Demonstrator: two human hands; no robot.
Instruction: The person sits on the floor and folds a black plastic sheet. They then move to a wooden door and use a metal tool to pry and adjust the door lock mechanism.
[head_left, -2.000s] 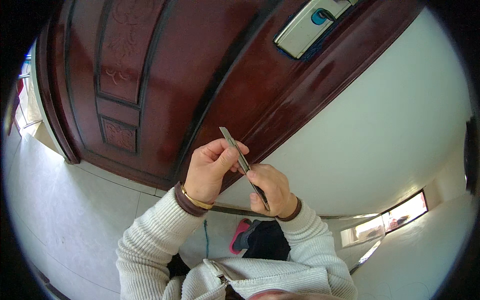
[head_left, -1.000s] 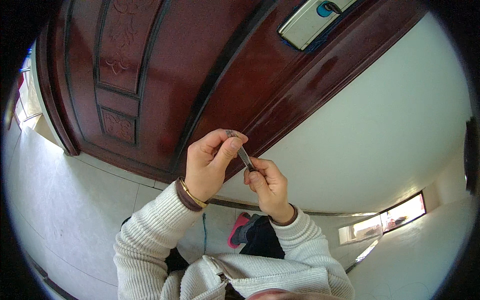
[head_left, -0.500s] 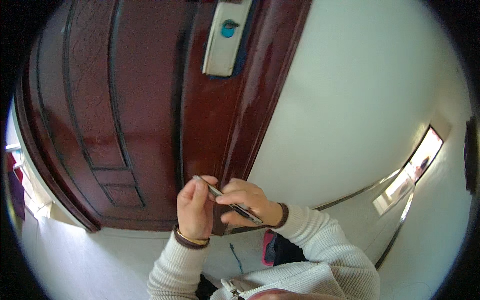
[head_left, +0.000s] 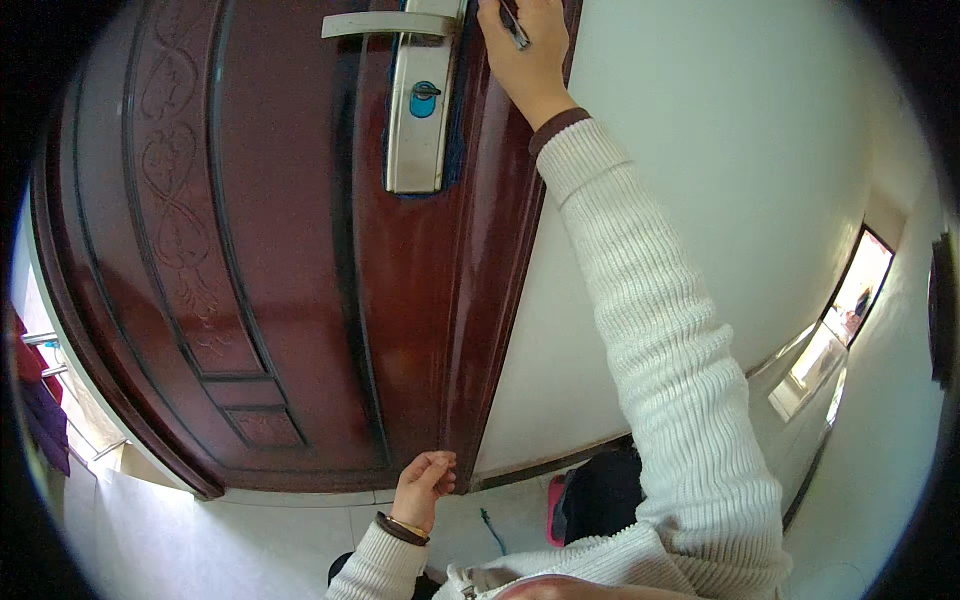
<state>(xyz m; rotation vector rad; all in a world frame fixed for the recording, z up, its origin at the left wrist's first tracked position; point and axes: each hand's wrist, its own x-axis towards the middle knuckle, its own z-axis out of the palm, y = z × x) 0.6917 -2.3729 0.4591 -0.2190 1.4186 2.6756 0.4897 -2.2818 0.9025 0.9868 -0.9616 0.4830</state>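
My right hand [head_left: 535, 65] is raised to the top edge of the view, beside the lock plate on a dark red door [head_left: 290, 250]. Its fingers are closed on a slim silver-and-black tool [head_left: 516, 32], partly hidden by the hand and cut off by the frame. Left of that hand, the silver lock plate [head_left: 412, 150] carries a lever handle [head_left: 385, 24] and a blue thumb-turn [head_left: 423, 98]. Low down by the door's bottom corner, my left hand [head_left: 424, 488] has its fingers pinched together; whether something small is in them cannot be seen.
A pale wall [head_left: 680, 150] runs right of the door frame. On the floor lies a thin blue-green strip [head_left: 492, 530], near a pink-edged shoe [head_left: 556, 510]. Dark red and purple cloth [head_left: 38, 400] hangs at the far left, by metal rails.
My right hand has gone from beside my left hand up to the lock plate, carrying the slim tool. The left hand has dropped lower. More of the lock now shows, with its lever handle.
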